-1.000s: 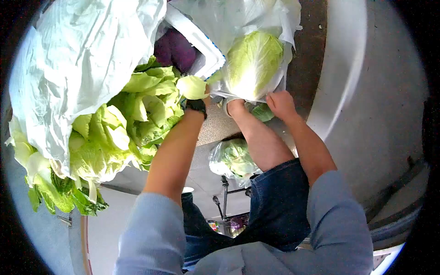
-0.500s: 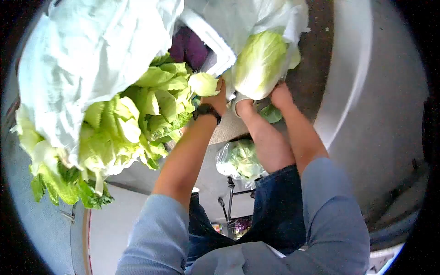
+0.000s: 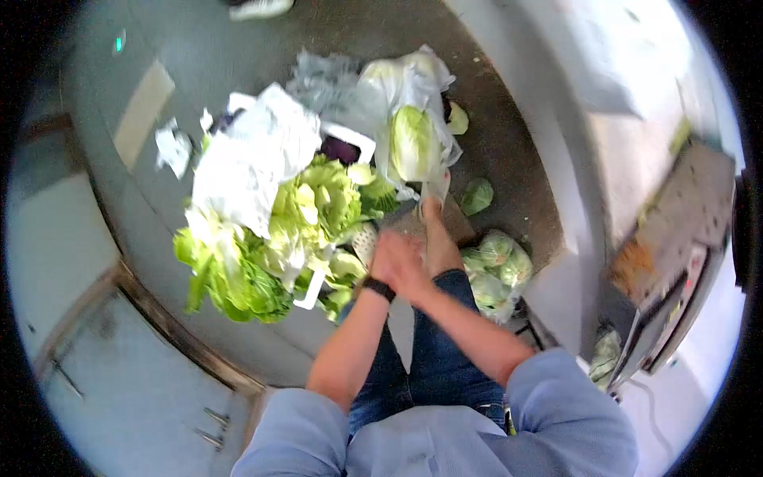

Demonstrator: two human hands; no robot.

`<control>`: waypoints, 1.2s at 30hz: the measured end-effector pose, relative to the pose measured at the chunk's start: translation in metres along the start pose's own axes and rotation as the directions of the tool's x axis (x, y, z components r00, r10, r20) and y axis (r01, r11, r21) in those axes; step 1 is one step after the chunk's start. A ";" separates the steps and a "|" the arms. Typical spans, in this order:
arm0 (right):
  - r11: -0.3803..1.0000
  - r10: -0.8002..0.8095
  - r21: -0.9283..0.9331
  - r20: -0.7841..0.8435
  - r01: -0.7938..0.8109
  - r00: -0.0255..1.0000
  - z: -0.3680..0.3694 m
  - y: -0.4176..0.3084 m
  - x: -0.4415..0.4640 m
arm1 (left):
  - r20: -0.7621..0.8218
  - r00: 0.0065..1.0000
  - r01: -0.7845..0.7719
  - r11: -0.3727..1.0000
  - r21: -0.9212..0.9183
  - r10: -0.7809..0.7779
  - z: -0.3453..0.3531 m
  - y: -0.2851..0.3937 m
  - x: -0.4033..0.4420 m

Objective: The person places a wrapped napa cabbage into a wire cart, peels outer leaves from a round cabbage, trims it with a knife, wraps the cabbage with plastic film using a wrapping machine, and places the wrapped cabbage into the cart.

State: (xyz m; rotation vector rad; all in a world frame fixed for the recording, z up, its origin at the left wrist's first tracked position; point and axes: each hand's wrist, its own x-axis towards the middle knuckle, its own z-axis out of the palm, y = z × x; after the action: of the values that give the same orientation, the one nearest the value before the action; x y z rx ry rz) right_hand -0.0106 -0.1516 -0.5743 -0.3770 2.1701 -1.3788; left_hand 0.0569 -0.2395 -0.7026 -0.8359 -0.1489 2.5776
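My left hand (image 3: 389, 249), with a dark watch (image 3: 380, 288) at the wrist, and my right hand (image 3: 410, 276) are together above my knees. Motion blurs their fingers, so I cannot tell whether anything is between them. Nearest on the left is a large heap of loose green leaves (image 3: 318, 196), partly under a white plastic sheet or bag (image 3: 253, 155). Beyond the hands, a napa cabbage (image 3: 413, 145) lies in a clear plastic bag (image 3: 384, 77). Something dark purple (image 3: 340, 150) rests by a white tray (image 3: 364, 145).
Clear bags of round cabbages (image 3: 498, 270) sit right of my knee, near a loose green leaf (image 3: 477, 196). A worn board or box (image 3: 675, 219) stands far right. Cabinet doors (image 3: 131, 374) line the lower left. Another person's shoe (image 3: 261, 9) shows at the top.
Both hands have drawn back and come together; the right has left the napa cabbage, the left the pale leaf by the tray. My view has pulled back and shows more floor.
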 end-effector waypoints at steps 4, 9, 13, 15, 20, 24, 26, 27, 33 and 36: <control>0.964 -0.097 -0.247 0.017 0.098 0.995 -0.007 -0.014 -0.080 | -0.218 0.974 0.089 0.986 0.142 -0.057 0.161 -0.016 -0.106; 0.565 0.821 -0.342 0.324 -0.751 0.470 -0.049 0.068 -0.168 | -0.362 0.890 0.443 0.714 0.542 -0.278 0.174 -0.017 -0.160; 0.554 0.832 -0.019 0.036 -0.832 0.554 -0.067 0.107 -0.283 | -0.607 0.790 0.594 0.357 0.720 -0.090 0.114 -0.036 -0.139; 0.509 0.861 0.083 -0.053 -0.857 0.506 -0.063 0.134 -0.338 | -0.594 0.804 0.579 0.177 0.796 0.039 0.107 -0.073 -0.122; 0.528 0.839 0.131 -0.229 -0.839 0.493 -0.029 0.201 -0.439 | -0.380 0.917 0.360 -0.160 0.919 -0.118 0.074 -0.201 -0.071; 0.505 0.834 0.270 -0.397 -0.820 0.383 -0.013 0.253 -0.472 | -0.345 0.895 0.173 -0.492 0.853 -0.283 0.037 -0.307 -0.099; 0.516 0.826 0.353 -0.444 -0.780 0.346 -0.015 0.282 -0.480 | -0.425 0.841 0.208 -0.524 0.826 -0.335 -0.004 -0.339 -0.115; 0.521 0.826 0.389 -0.454 -0.760 0.334 -0.018 0.298 -0.485 | -0.484 0.809 0.278 -0.509 0.815 -0.333 -0.033 -0.346 -0.119; 0.541 0.740 0.406 -0.646 -0.737 0.188 -0.037 0.435 -0.486 | -0.543 0.668 0.165 -0.610 0.775 -0.509 -0.209 -0.368 -0.004; 0.564 0.710 0.420 -0.686 -0.711 0.158 -0.060 0.509 -0.470 | -0.360 0.681 -0.560 -0.770 0.305 -0.638 -0.256 -0.384 0.076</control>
State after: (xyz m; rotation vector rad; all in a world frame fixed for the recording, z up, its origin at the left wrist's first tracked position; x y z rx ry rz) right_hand 0.3638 0.3509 -0.8754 1.4944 2.3882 -0.9764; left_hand 0.2897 0.1330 -0.8644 1.1787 1.7132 0.4340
